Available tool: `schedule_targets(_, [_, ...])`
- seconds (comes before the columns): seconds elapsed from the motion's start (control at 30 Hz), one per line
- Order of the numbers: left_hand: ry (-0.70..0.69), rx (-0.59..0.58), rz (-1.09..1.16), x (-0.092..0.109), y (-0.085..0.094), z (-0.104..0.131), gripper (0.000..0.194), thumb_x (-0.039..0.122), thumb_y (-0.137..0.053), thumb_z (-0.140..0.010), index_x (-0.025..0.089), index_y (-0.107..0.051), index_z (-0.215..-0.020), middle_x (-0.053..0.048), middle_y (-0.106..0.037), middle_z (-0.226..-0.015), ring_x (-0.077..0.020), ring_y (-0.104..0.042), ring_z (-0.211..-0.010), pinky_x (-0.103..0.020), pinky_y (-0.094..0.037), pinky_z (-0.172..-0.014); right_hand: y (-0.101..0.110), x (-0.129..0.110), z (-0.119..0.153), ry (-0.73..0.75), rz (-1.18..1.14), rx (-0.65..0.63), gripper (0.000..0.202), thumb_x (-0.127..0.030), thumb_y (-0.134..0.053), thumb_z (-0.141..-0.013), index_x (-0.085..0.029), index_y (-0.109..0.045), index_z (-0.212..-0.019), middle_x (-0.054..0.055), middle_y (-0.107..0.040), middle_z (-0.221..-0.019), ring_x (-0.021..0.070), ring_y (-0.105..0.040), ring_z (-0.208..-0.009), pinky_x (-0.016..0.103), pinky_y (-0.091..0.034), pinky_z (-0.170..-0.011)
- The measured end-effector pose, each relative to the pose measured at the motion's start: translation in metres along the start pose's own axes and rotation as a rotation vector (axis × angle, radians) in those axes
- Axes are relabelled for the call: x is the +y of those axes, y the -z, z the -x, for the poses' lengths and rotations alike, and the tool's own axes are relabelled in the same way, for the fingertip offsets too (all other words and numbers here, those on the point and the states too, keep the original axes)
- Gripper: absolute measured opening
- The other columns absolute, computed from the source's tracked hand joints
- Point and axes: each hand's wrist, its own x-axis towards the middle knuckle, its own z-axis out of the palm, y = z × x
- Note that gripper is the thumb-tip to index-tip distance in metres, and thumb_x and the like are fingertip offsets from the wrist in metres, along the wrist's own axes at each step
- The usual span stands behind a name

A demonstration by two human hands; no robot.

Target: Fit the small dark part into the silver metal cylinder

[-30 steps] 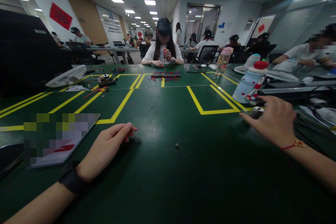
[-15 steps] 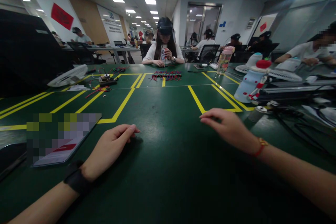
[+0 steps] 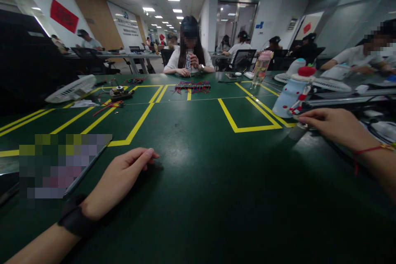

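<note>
My left hand (image 3: 123, 177) rests on the green table (image 3: 198, 181) at the left of centre, its fingers curled together with the thumb on top; whether anything is between them is hidden. At the right, the fingertips of my right hand (image 3: 335, 126) are pinched at the top of a small grey metal cylinder (image 3: 297, 132), which tilts a little on the table. Just behind it stands a light blue bottle (image 3: 288, 95) with a red top. A flat, partly blurred tablet-like object (image 3: 86, 169) lies beyond my left wrist.
Across the table a person (image 3: 189, 55) holds a small can. Before them lies a row of red and blue wired parts (image 3: 192, 87). A white fan (image 3: 72, 88) and loose wires are at the left; a clear bottle (image 3: 261, 70) and black cables are at the right.
My right hand has moved right, from above the yellow tape to the small metal cylinder, and its fingertips have closed at the top. My left hand stays nearly in place. The view has shifted slightly.
</note>
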Motion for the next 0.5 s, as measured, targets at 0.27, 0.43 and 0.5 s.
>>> schedule_targets(0.27, [-0.007, -0.003, 0.016, -0.001, -0.001, -0.001, 0.043, 0.059, -0.044, -0.086, 0.024, -0.067, -0.095, 0.001, -0.066, -0.084, -0.0178, -0.059, -0.079, -0.027, -0.042, -0.07, 0.006, 0.008, -0.005, -0.037, -0.029, -0.067, 0.043, -0.058, -0.059, -0.07, -0.025, -0.073, -0.093, 0.0, -0.07, -0.083, 0.0182, -0.063, -0.079, 0.027, -0.042, -0.069])
schedule_targets(0.43, [-0.004, -0.008, 0.007, 0.002, 0.0, 0.001, 0.044, 0.059, -0.044, -0.085, 0.023, -0.067, -0.095, 0.001, -0.065, -0.081, -0.0178, -0.059, -0.076, -0.028, -0.042, -0.069, 0.002, 0.016, -0.008, 0.001, -0.102, -0.097, 0.045, -0.057, -0.06, -0.069, -0.023, -0.073, -0.095, 0.001, -0.071, -0.086, 0.0184, -0.064, -0.08, 0.026, -0.044, -0.068])
schedule_targets(0.5, [-0.009, -0.011, 0.004, 0.003, 0.0, 0.002, 0.044, 0.059, -0.043, -0.086, 0.023, -0.067, -0.095, 0.0, -0.065, -0.081, -0.0181, -0.059, -0.077, -0.028, -0.042, -0.07, 0.001, 0.018, -0.009, 0.01, -0.133, -0.116, 0.045, -0.056, -0.062, -0.068, -0.023, -0.073, -0.096, 0.001, -0.071, -0.089, 0.0183, -0.064, -0.081, 0.026, -0.044, -0.069])
